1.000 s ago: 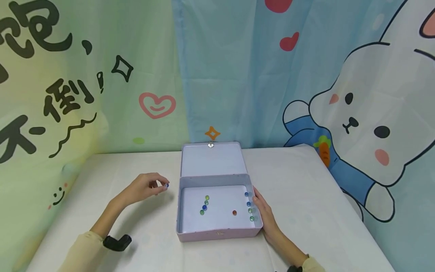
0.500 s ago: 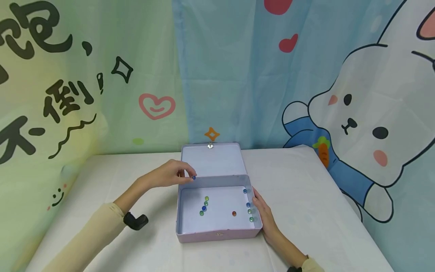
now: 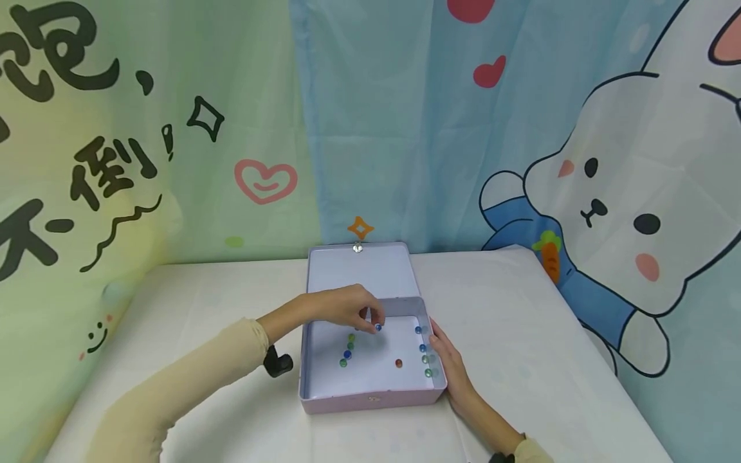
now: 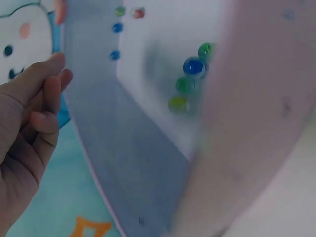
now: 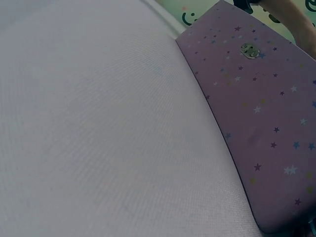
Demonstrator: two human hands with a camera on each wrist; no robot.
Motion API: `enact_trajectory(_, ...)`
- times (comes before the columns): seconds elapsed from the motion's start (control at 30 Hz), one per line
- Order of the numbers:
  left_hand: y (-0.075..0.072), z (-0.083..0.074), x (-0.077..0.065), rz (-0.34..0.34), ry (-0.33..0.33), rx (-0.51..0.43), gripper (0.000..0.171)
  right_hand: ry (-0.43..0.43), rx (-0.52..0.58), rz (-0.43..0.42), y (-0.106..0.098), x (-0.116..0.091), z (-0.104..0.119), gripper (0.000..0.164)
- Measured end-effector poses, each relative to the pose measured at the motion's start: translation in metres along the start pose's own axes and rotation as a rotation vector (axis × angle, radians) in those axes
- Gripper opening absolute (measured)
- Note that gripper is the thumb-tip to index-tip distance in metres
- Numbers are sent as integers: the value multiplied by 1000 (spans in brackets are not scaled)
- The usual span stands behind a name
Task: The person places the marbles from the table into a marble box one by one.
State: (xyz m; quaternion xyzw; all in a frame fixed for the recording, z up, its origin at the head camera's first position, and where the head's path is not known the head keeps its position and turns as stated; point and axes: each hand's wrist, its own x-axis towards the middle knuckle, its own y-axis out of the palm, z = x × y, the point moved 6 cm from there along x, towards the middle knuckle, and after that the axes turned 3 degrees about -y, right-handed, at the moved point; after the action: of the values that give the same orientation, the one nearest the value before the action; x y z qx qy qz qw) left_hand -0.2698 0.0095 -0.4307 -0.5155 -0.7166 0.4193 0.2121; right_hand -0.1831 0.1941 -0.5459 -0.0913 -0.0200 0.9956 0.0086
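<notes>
My left hand (image 3: 350, 307) is over the inside of an open lilac hinged box (image 3: 370, 400) and pinches a small blue glass marble (image 3: 379, 327) between thumb and fingertips. In the left wrist view the left hand (image 4: 29, 113) shows its curled fingers; the marble is hidden there. My right hand (image 3: 453, 365) holds the box's right wall, its thumb at the rim and its other fingers mostly hidden along the outside. Inside lie a left row of green and blue marbles (image 3: 348, 354), a right row of blue and green marbles (image 3: 422, 348) and one reddish-brown marble (image 3: 399, 363).
The box's lid (image 3: 361, 270) stands open at the back. A white cloth (image 3: 509, 321) covers the table, with a printed curtain (image 3: 393, 128) behind it. Stars and a metal catch (image 5: 250, 50) mark the box's front wall. A black wrist camera (image 3: 278, 362) is on my left wrist.
My left hand has carried the blue marble from beside the box rightward, past its left rim, to over its interior. The right hand and the box have stayed put.
</notes>
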Motion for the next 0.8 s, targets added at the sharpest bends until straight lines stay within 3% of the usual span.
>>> enact_trajectory(0.17,20,-2,29,92,7,-1,10,10,-1,-2,0,0,0,58)
enact_trajectory(0.3,34,-3,44,152,-5,21,10,5,11,3,0,0,0,58)
enact_trajectory(0.47,45,-2,52,180,-30,53,11,6,13,3,-1,-1,0,58)
enact_trajectory(0.8,64,3,63,178,-51,28,11,10,25,10,0,-1,0,58)
